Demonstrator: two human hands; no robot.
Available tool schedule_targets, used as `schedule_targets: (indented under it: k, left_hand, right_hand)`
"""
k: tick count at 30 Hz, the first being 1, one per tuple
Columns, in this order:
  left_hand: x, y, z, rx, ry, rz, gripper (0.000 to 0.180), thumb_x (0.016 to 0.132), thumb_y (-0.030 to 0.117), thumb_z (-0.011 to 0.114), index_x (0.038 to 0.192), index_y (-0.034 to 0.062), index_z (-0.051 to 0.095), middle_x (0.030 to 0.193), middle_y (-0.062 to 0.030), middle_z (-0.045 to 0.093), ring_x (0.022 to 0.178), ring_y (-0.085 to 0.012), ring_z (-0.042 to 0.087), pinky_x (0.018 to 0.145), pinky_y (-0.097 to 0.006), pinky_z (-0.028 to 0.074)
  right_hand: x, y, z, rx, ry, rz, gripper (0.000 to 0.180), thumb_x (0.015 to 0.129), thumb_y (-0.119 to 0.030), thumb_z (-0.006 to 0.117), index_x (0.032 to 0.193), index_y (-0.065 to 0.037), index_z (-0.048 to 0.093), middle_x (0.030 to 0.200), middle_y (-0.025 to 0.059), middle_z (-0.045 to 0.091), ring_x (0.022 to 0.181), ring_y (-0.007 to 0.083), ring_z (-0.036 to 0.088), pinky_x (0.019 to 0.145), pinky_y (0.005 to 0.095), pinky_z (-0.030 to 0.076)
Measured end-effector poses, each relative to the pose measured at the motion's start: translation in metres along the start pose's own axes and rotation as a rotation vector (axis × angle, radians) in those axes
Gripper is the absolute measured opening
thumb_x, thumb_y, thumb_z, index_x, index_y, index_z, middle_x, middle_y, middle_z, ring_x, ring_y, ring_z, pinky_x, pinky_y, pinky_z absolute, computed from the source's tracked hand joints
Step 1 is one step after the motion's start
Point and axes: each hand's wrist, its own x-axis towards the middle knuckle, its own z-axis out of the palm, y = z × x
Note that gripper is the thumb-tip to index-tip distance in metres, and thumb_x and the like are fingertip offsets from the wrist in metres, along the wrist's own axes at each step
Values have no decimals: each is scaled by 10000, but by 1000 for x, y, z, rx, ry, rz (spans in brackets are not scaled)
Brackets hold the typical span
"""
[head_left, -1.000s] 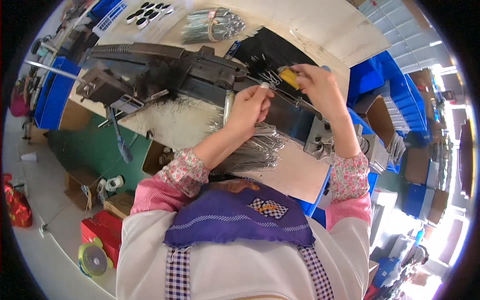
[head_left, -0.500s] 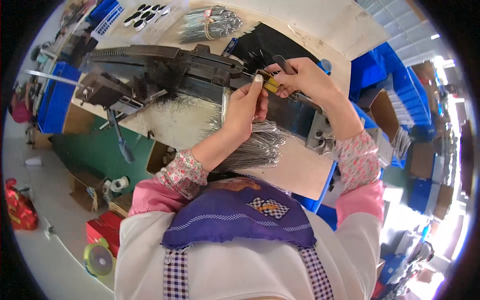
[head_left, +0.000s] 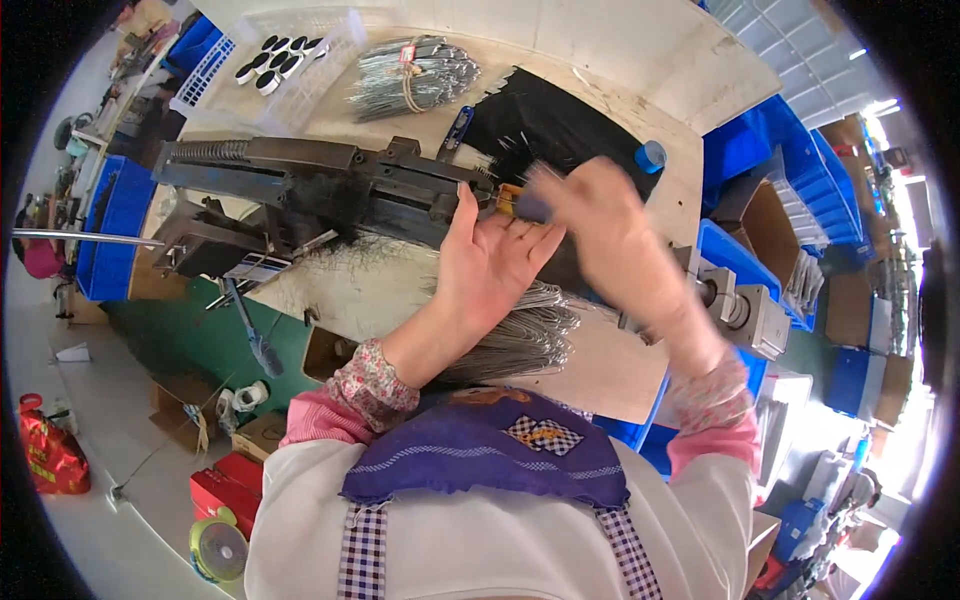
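Note:
My left hand [head_left: 490, 258] is palm up with its fingers stretched out, just below the front end of a long dark metal machine [head_left: 400, 185]. Its thumb points up beside the machine's end. At that end, above my left fingertips, a small yellow piece [head_left: 508, 198] shows. My right hand [head_left: 615, 225] is smeared by motion to the right of the yellow piece. A dark blurred shape [head_left: 533, 207] lies at its fingers, and I cannot make out its kind or the grip. Under my left wrist lies a bundle of thin metal wires [head_left: 525, 335].
A tied wire bundle [head_left: 415, 75] and a clear plastic basket [head_left: 345, 40] holding several black-and-white round pieces stand at the back. A black sheet [head_left: 545, 120] carries loose wires; a blue cap-like item [head_left: 650, 156] lies at its right. Blue bins [head_left: 745, 150] line the right side.
My hands have come apart: the left has unfolded palm up, and the right has swung into a blur. The yellow piece, formerly between my fingers, is now at the machine's end. The view has shifted slightly.

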Motion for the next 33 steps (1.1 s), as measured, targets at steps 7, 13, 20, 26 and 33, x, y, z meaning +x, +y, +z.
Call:
schedule_targets:
  k: [7,13,20,26,33]
  left_hand:
    - [-17,-1,-10,96,-15,79,702,983,557,312,1339,-46,361,1346,-160,459,1288,-249,432,1137,-378,299]
    - [-16,-6,-6,193,-51,155,672,994,527,334,1354,-41,355,1389,-150,419,1330,-257,379,1138,-384,284]
    - [-14,1,2,235,-18,107,684,992,532,317,1324,-62,388,1327,-171,476,1272,-264,447,1132,-377,307]
    - [-11,3,-7,197,-66,94,649,998,515,336,1304,-51,415,1291,-150,491,1241,-241,460,1099,-366,344]
    - [-15,5,-2,216,-28,147,716,985,540,327,1322,-90,372,1326,-190,469,1265,-273,453,1109,-368,343]
  right_hand:
    - [7,15,-3,287,-40,257,144,752,-62,692,890,-86,724,774,70,604,708,243,600,665,355,429]
    - [17,7,9,163,1,106,154,756,-95,694,907,-104,723,769,42,595,723,227,585,749,332,393]
    - [7,10,-3,59,4,65,146,750,-100,695,890,-128,721,742,30,563,741,221,586,752,346,389]
    - [4,-6,-4,33,67,-4,140,754,-93,685,888,-120,711,753,23,565,750,223,589,756,347,387]
    - [20,14,-2,252,76,171,127,768,-117,683,891,-118,711,757,45,597,748,241,595,728,364,404]
